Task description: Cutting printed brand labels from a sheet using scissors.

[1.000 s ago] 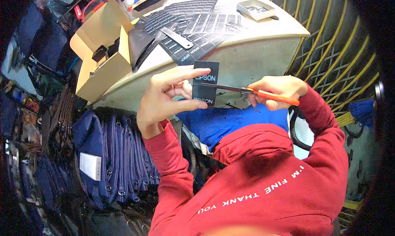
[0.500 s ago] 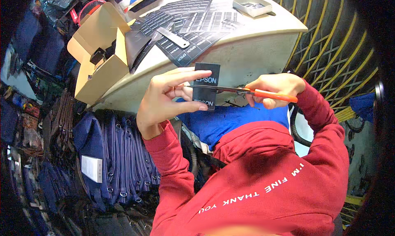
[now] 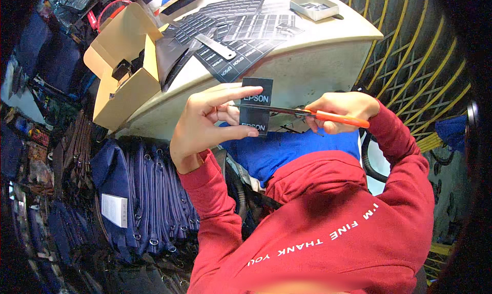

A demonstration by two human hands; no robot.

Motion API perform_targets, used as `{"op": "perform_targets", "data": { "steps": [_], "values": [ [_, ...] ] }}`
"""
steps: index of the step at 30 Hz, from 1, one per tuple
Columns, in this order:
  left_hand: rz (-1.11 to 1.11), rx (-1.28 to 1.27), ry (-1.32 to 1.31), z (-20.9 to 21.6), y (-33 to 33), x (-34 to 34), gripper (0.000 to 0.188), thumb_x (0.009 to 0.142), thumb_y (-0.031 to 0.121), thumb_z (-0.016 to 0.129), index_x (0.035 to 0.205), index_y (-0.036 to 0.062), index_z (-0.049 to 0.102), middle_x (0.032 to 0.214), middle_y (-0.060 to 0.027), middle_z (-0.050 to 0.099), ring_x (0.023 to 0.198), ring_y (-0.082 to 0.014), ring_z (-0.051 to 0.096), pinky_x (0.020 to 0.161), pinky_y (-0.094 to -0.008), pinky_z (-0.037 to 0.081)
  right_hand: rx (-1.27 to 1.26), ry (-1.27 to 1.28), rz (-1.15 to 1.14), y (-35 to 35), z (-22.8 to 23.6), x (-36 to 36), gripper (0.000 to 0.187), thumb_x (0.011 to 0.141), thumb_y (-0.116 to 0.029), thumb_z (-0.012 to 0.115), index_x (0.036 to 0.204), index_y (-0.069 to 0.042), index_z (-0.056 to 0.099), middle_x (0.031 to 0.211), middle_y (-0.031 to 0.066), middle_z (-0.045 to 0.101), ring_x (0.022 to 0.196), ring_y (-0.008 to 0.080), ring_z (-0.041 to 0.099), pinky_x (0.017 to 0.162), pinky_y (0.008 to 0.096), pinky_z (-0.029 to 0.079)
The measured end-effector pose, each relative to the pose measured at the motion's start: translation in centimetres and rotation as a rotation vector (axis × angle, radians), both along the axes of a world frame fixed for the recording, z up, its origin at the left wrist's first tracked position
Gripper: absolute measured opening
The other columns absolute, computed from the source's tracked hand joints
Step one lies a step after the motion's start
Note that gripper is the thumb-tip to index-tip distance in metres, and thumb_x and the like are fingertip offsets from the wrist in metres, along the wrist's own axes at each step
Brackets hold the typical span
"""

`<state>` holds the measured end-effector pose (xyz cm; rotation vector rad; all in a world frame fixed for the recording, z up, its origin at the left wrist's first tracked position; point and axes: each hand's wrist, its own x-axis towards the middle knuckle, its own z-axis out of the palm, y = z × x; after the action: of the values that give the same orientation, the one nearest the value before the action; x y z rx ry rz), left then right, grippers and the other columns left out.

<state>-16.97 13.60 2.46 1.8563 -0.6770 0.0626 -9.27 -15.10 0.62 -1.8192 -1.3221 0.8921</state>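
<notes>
My left hand [image 3: 195, 119] pinches a small black label strip [image 3: 258, 116] with white lettering, thumb at its lower part and index finger near its top. The strip stands upright in front of the table edge. In my right hand [image 3: 348, 107] is a pair of scissors [image 3: 339, 119] with orange handles. Their dark blades point left and lie across the middle of the strip, between its two printed rows. Whether the blades have cut into it, I cannot tell.
Black printed label sheets [image 3: 256, 30] lie on the pale table [image 3: 348, 30] under a flat metal strip [image 3: 215, 46]. A cardboard box [image 3: 128, 96] stands open at its left edge, a small white tray [image 3: 328, 13] behind. Navy bags [image 3: 148, 186] hang or stack lower left; a folding lattice gate [image 3: 410, 63] is right.
The label strip and the scissors have shifted very slightly left and up. Both hands keep the same grip.
</notes>
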Motion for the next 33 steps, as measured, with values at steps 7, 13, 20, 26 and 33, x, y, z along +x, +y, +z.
{"op": "perform_targets", "data": {
  "steps": [7,13,20,26,33],
  "values": [
    [-0.006,-0.002,0.033,-0.13,0.02,0.14,0.059,0.061,-0.005,0.078,0.116,0.0029,0.06,0.109,-0.0062,0.056,0.064,0.001,0.049,0.062,-0.0128,0.043,0.002,-0.088,-0.016,-0.02,-0.6,0.37,0.04,0.092,-0.038,0.047,0.075,-0.001,0.047,0.058,-0.0011,0.04,0.054,0.0089,0.037,0.048,0.0302,0.036],
    [-0.004,0.03,0.005,-0.05,0.19,-0.08,0.059,0.06,-0.004,0.079,0.116,0.0027,0.06,0.11,-0.007,0.057,0.062,0.0014,0.049,0.061,-0.0128,0.042,-0.102,-0.002,-0.023,0.2,-0.1,0.26,0.044,0.087,-0.044,0.051,0.077,-0.002,0.051,0.067,0.002,0.05,0.059,0.0107,0.044,0.052,0.0274,0.038],
    [-0.022,0.042,-0.03,-0.05,0.35,0.1,0.06,0.06,-0.003,0.08,0.117,0.0022,0.06,0.11,-0.0081,0.057,0.064,0.0016,0.051,0.062,-0.0129,0.042,-0.05,-0.033,-0.017,0.19,-0.07,0.06,0.036,0.09,-0.033,0.049,0.073,-0.001,0.048,0.061,0.0004,0.044,0.056,0.0099,0.039,0.051,0.0295,0.037],
    [-0.012,0.041,-0.009,0.12,0.28,-0.02,0.06,0.06,-0.003,0.08,0.116,0.0026,0.06,0.109,-0.0073,0.057,0.065,0.0014,0.051,0.062,-0.013,0.042,-0.109,-0.003,-0.053,0.18,-0.36,0.1,0.029,0.086,-0.028,0.052,0.074,-0.001,0.05,0.064,0.002,0.049,0.058,0.0109,0.042,0.054,0.0284,0.039],
    [-0.014,0.008,0.013,0.01,0.22,-0.19,0.059,0.06,-0.003,0.08,0.116,0.0022,0.06,0.103,-0.0048,0.058,0.062,0.0019,0.049,0.06,-0.0131,0.041,-0.086,-0.03,-0.025,0.11,-0.31,0.15,0.034,0.087,-0.032,0.05,0.074,-0.001,0.052,0.063,0.0036,0.05,0.057,0.0126,0.043,0.052,0.0298,0.038]
  ]
}}
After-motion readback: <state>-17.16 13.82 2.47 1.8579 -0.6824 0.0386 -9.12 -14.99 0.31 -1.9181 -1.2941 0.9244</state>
